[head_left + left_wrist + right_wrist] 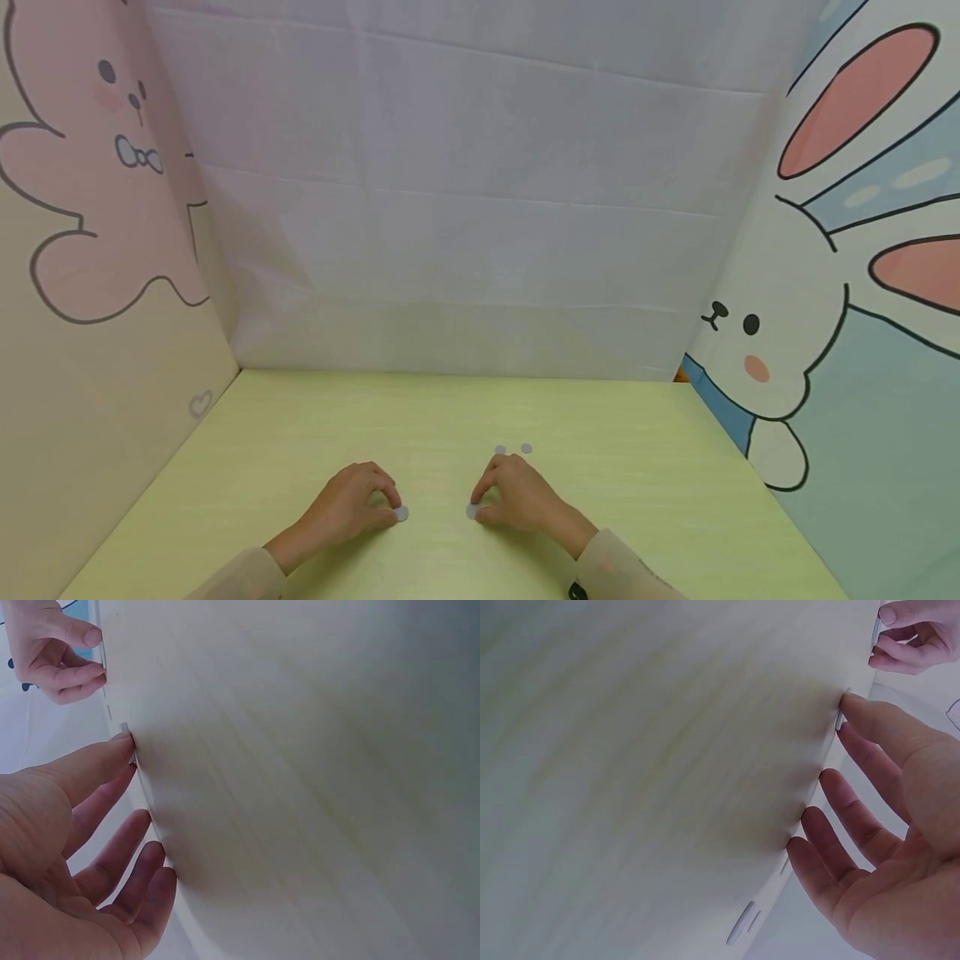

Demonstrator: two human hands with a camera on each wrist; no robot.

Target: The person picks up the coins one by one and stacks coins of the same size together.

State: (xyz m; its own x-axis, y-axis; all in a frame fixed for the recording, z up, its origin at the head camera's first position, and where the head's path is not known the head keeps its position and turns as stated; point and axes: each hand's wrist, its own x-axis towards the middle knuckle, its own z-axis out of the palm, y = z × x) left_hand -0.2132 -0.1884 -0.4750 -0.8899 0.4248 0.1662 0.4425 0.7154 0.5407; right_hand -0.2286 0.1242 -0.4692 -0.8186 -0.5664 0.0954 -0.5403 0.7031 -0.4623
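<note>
Low over the table, my left hand pinches a small flat grey disc between thumb and index finger. In the left wrist view this disc shows edge-on at the thumb tip, and the other fingertips touch the tabletop. A matching disc is pinched the same way by my right hand, to the right across a short gap. Its thin edge shows between thumb and index finger in the right wrist view. Just beyond the right hand lie two more grey discs, one partly behind the knuckles and one fully visible.
A pale yellow-green tabletop carries the discs. A white sheet stands along its back edge. Cartoon-printed panels rise on the left and the right.
</note>
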